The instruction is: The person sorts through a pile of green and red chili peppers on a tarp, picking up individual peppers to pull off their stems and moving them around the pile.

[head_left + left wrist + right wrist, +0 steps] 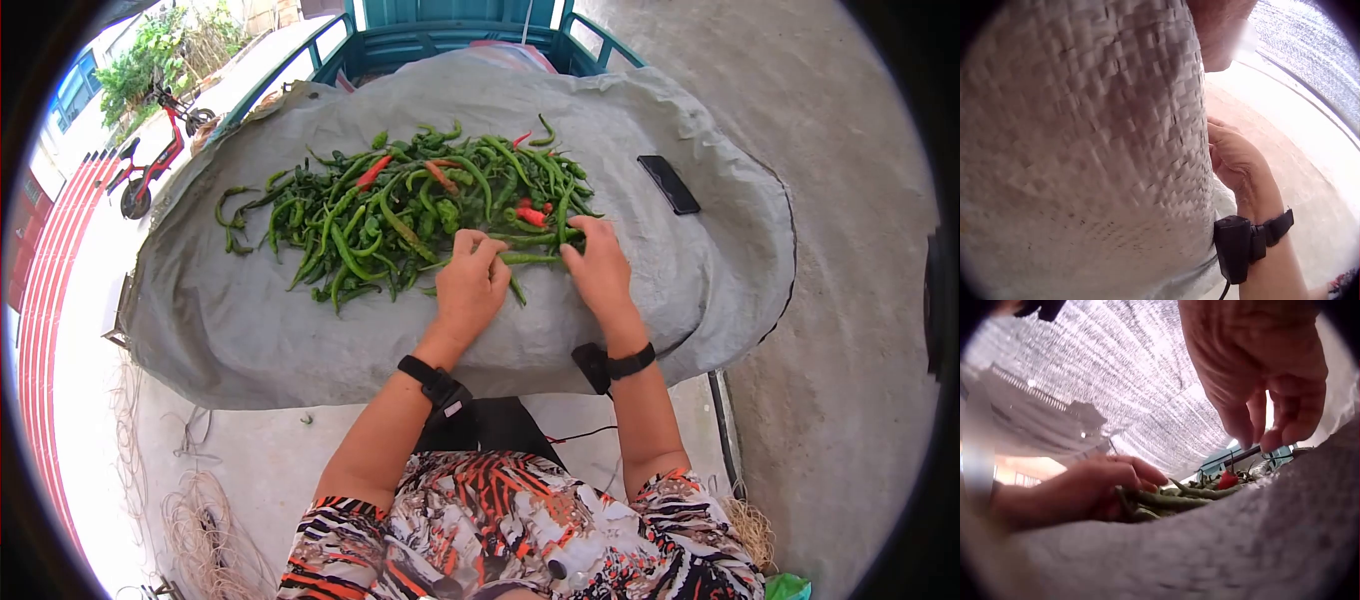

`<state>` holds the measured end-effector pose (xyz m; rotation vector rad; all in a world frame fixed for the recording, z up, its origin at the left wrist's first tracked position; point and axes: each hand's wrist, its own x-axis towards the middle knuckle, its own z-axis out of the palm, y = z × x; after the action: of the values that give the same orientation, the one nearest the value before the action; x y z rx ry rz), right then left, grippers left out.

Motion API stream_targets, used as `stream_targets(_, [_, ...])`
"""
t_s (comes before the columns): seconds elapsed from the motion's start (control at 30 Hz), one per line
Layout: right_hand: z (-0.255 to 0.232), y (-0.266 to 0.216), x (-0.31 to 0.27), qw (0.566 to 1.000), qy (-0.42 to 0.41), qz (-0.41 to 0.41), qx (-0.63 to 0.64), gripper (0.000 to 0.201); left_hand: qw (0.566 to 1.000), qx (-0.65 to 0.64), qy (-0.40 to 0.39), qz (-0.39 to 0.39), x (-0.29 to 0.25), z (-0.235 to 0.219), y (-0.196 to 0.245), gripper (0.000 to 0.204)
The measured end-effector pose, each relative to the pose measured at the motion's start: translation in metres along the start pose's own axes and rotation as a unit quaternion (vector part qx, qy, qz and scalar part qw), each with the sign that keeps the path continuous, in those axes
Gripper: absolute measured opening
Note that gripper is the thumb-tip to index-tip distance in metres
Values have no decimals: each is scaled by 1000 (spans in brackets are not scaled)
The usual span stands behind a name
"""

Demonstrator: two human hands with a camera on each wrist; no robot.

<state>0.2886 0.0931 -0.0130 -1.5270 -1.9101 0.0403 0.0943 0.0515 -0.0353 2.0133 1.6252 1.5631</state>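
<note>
In the head view, green chili peppers [395, 215] lie piled on a grey woven sheet [270, 345]. My left hand [470, 288], at the pile's front edge, curls its fingers round long green peppers [528, 258]; the right wrist view shows that hand [1082, 490] around several green peppers [1169, 501]. Just to its right, my right hand [603, 272] has thumb and fingertips together, pinching a thin dark stem [1244, 455] in the right wrist view. The left wrist view shows mostly woven sheet [1097, 137], with my right hand [1238, 156] beyond its edge.
A few red peppers [373, 172] lie among the green ones. Right of the pile is a black phone [669, 184]. Teal cart rails [460, 40] stand behind. Coiled twine [210, 530] lies on the ground, and a red scooter [160, 160] stands at the left.
</note>
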Motion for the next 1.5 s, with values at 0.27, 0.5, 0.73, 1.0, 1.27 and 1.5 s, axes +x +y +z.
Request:
stream_targets(0.27, [5,0,18,990,-105,48,-76,32,999,24,42,9,0,-1,0,11])
stream_targets(0.5, [-1,-6,17,997,-15,39,61,27,999,33,3,5,0,-2,1,23])
stream_targets(0.73, [-3,-41,-1,969,-76,-134,192,25,998,-1,51,44,0,-6,4,29])
stream_targets(1.0, [2,-21,-8,978,-127,-110,121,25,998,-29,50,12,-2,-4,1,17])
stream_targets(1.27, [-4,-6,-5,929,-117,90,339,22,984,3,58,-169,-1,-2,-3,30])
stream_targets(1.5, [-20,-18,3,844,-49,158,511,29,983,71,153,-70,-1,0,-4,58])
